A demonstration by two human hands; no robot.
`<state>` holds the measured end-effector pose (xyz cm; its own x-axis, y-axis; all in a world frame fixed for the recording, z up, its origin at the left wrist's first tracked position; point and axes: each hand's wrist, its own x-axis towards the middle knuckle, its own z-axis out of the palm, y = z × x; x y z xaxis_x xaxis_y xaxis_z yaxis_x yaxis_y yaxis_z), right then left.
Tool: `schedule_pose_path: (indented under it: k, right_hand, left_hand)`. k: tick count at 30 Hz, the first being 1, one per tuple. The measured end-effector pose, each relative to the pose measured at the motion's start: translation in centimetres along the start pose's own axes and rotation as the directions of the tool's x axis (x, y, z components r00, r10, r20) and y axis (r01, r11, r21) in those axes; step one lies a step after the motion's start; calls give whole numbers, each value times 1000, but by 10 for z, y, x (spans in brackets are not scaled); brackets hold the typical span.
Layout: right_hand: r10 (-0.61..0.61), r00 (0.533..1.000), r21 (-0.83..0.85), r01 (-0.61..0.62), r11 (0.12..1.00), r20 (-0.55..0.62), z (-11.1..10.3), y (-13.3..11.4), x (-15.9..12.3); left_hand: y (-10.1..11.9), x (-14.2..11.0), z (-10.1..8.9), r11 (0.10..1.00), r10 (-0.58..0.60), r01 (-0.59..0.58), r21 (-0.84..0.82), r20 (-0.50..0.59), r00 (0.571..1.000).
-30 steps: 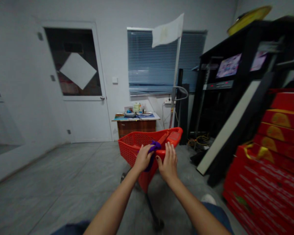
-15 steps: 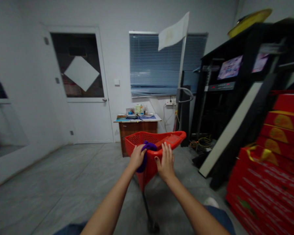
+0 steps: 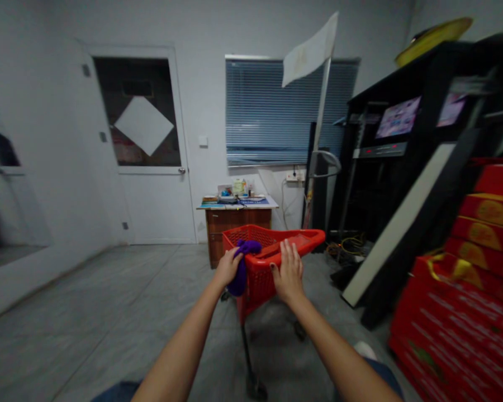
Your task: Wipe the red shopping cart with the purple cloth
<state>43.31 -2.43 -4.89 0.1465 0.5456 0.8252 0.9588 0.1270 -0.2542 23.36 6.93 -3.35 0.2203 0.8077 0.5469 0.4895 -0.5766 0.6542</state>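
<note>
Gripping purple cloth (image 3: 242, 279), left hand (image 3: 227, 268) hiding part; right hand (image 3: 289, 272) on red basket (image 3: 305, 238).

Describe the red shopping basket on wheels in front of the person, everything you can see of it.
The red shopping basket looks like moulded plastic, with mesh walls that taper downward and a solid, wide rim. A flat red handle spans its far side. It stands on the grey floor on a dark pole with small dark wheels. The person's right hand lies open on the near rim, and their left hand grips a purple cloth against the rim's near corner.
</note>
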Motion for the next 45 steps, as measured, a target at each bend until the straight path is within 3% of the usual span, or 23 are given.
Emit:
schedule_pose_path:
  k: [4, 7, 10, 15, 19, 23, 25, 29, 34, 40, 43, 45]
  right_hand:
    - [23, 1000, 0, -23, 1000, -20, 2, -14, -3]
    - [-7, 1000, -14, 8, 1000, 28, -2, -11, -3]
    - [-53, 995, -36, 56, 998, 81, -9, 6, 1]
    - [98, 995, -79, -99, 992, -20, -7, 27, 7]
    - [116, 992, -38, -119, 992, -52, 2, 19, 6]
    - [110, 992, -47, -113, 993, -63, 4, 12, 4]
    - [91, 996, -77, -93, 993, -24, -1, 15, 5]
    - [34, 996, -99, -26, 995, 84, -13, 35, 10]
    - [94, 996, -100, -93, 991, 3, -7, 38, 10]
    - [123, 992, -131, -121, 984, 5, 1, 3, 2]
    - [48, 995, -140, -34, 990, 93, -8, 4, 4]
    - [-5, 991, -138, 23, 990, 131, -16, 14, 7]
  left_hand:
    - [30, -12, -1, 985, 170, -172, 22, 55, 984]
    - [37, -17, -4, 974, 225, -226, 17, 61, 972]
    - [22, -13, -10, 989, 148, -149, 16, 30, 989]
    - [2, -2, -18, 999, 9, -9, 47, -1, 1000]
    - [30, -9, -16, 992, 39, -40, 116, 9, 999]
    - [70, -24, -11, 964, 194, -202, 175, 67, 979]
    - [79, -29, -10, 943, 247, -258, 208, 81, 966]
    - [67, -28, -18, 950, 199, -201, 237, 33, 979]
    - [46, -26, -31, 956, 123, -111, 270, -30, 992]
    - [66, -35, -6, 920, 183, -136, 368, -96, 978]
    - [70, -37, 3, 908, 228, -192, 372, -56, 972]
    - [64, -37, -3, 899, 229, -192, 395, -50, 972]
